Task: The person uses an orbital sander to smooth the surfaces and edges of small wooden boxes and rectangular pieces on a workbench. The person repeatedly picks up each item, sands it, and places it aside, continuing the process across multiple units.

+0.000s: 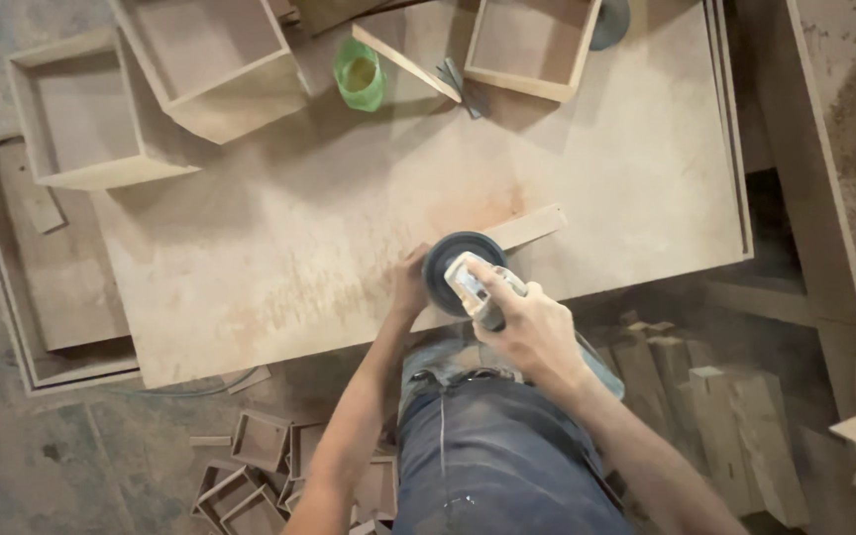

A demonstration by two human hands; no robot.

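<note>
My right hand (532, 327) grips the body of a power sander (473, 282) with a dark round disc (453, 263). The disc rests on a narrow wooden strip (532, 226) that lies at the near edge of a large plywood worktop (369, 208). My left hand (410, 287) presses down on the near end of that strip, just left of the disc. The part of the strip under the disc and my hands is hidden.
Several open wooden boxes stand at the back: one at the far left (81, 109), one beside it (215, 59), one at the back right (532, 45). A green plastic cup (360, 74) stands between them. Small wooden frames (250, 476) and stacked wood blocks (715, 416) lie on the floor.
</note>
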